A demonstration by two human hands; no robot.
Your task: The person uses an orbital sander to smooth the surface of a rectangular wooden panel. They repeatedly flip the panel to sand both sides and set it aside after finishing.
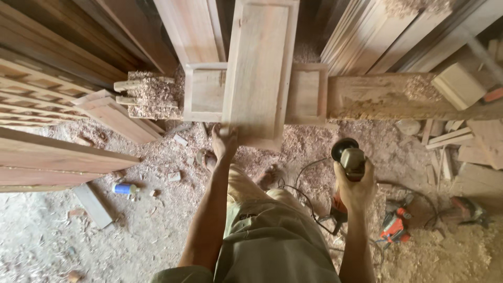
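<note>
My left hand (224, 140) rests on the near lower corner of a long wooden panel (259, 68) that lies across a framed wooden piece (306, 93). My right hand (356, 183) grips a handheld power sander (350, 157) with a dark round head, held above the sawdust-covered floor to the right of the panel. Its black cable (306, 196) trails down beside my legs.
Wooden boards (377, 31) lean at the back and lattice frames (31, 99) stack at left. An orange power tool (395, 222) lies on the floor at right, another tool (469, 209) farther right. A blue-capped can (124, 189) and wood offcuts (445, 141) lie in sawdust.
</note>
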